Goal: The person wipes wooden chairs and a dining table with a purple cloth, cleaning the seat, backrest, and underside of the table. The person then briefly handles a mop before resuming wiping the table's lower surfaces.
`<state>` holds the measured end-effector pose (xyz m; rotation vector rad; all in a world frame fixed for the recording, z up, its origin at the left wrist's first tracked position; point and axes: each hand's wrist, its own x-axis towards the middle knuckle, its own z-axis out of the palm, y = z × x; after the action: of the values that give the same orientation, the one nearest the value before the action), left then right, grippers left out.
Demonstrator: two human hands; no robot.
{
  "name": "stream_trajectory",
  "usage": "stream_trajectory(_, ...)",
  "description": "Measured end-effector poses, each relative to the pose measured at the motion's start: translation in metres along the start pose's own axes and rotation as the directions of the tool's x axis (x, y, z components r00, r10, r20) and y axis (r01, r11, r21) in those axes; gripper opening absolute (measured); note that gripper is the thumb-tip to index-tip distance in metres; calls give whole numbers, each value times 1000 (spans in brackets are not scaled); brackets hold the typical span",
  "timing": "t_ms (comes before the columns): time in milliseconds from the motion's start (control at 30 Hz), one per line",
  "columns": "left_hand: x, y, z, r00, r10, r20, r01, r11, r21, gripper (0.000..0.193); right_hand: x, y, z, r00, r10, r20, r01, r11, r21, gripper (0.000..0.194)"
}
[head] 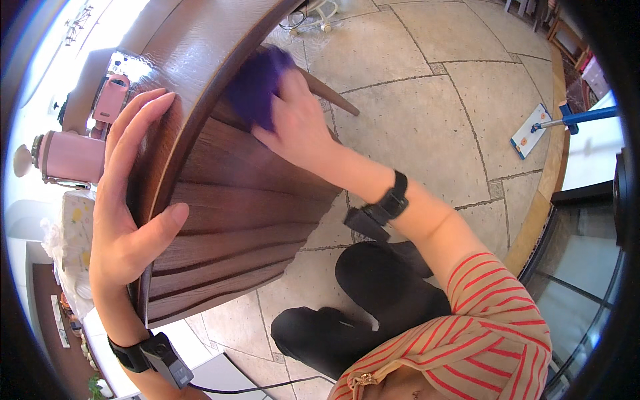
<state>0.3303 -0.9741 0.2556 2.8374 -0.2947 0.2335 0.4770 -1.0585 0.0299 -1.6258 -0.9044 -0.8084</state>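
My right hand (300, 120) presses a dark purple cloth (257, 85) against the side of a brown wooden table, just under its rim. The cloth and the fingers on it look blurred, and the fingertips are partly hidden. Flat over the curved edge of the tabletop (200, 30) rests my left hand (125, 200), its fingers on the top and its thumb apart over the edge, holding nothing. Below the rim, the grooved wooden side (240, 200) of the table curves down towards the floor. Both wrists wear black straps with small devices.
A pink kettle-like container (75, 156) and a pink handled object (111, 100) stand beyond my left hand. A tapered wooden leg (332, 95) juts out past the cloth. On the tiled floor (410, 130) lies a flat mop head (530, 131) with a blue handle. A black cable hangs from my left wrist.
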Motion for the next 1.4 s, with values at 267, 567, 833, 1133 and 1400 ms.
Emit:
stream_trajectory(267, -4, -5, 2, 1000, 1, -13, -2, 1000, -26, 80, -81, 38, 12, 957, 111, 268, -45, 969, -243, 45)
stream_trajectory(567, -2, -1, 1, 1000, 5, -4, -5, 999, -46, 78, -64, 61, -11, 832, 553, 47, -511, 731, 452, 40)
stream_trajectory(833, -3, -6, -4, 998, 3, 55, -7, 998, 70, 91, 17, 48, 14, 888, 422, 181, -458, 784, 418, 38)
stream_trajectory(1133, -3, -2, 0, 1000, -2, 11, 1, 998, 62, 82, -102, 101, 9, 561, 687, 462, -816, 553, 168, 36)
stream_trajectory(1400, -3, -2, -4, 997, -62, 48, 59, 997, 58, 93, 58, 42, -5, 852, 401, 338, -522, 588, 619, 32)
